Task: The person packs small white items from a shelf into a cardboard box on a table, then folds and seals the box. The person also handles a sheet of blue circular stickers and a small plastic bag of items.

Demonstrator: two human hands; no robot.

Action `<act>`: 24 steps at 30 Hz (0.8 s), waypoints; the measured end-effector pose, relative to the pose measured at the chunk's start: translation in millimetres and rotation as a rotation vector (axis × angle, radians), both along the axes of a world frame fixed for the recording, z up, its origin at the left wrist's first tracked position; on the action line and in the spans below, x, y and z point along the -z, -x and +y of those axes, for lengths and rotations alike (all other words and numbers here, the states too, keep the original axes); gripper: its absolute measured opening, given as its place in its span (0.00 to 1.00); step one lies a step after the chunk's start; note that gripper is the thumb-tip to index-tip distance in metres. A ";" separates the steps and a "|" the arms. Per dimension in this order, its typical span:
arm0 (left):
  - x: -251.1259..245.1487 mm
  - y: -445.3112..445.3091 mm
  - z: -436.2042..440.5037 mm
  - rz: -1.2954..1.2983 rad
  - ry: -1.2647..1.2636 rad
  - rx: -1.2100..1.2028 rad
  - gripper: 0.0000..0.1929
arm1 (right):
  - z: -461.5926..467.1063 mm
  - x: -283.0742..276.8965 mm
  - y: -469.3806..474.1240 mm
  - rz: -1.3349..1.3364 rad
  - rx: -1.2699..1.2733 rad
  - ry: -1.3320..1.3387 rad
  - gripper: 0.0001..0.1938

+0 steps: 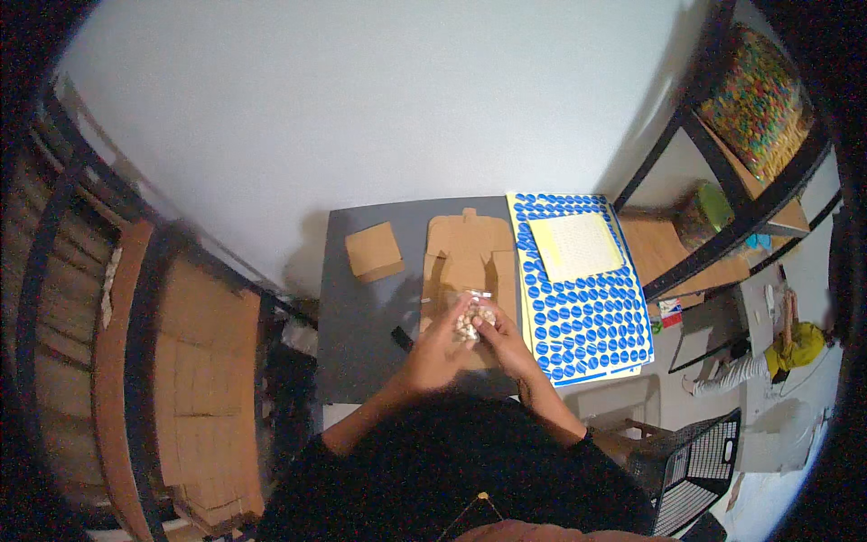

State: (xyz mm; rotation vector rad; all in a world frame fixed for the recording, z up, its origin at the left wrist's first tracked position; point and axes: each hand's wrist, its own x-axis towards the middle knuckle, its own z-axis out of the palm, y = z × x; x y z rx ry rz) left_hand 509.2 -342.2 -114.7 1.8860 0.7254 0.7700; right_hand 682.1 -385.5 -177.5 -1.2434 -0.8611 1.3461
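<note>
Between both hands is a small clear plastic bag (467, 327) filled with pale, bead-like pieces. My left hand (433, 349) grips it from the left side, and my right hand (504, 339) presses on it with the thumb from the right. Under and beyond the hands lies an unfolded brown cardboard box (467, 237), its lid flap spread away from me. The hands hide its near part. To its left sits a small closed cardboard box (374, 251). A dark object (402, 338), too blurred to name, lies by my left hand.
Sheets of round blue stickers (582, 318) cover the grey table's (366, 366) right side, a smaller yellowish sheet (576, 247) on top. Shelving with a bag of colourful pieces (758, 101) stands right. A black plastic crate (698, 467) and another person (792, 352) are farther right; stacked cardboard (203, 379) stands left.
</note>
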 end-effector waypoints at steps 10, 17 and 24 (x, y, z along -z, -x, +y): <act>31.7 -36.0 17.6 -0.134 0.660 0.099 0.23 | -15.8 -16.4 -19.0 0.030 0.017 -0.006 0.21; 36.3 -45.7 25.0 -0.297 0.729 0.077 0.20 | -6.3 -24.8 -30.6 -0.445 0.018 -0.169 0.24; 40.2 -44.4 30.2 -0.307 0.685 0.005 0.18 | 3.2 -17.6 -36.0 -0.274 -0.148 0.042 0.25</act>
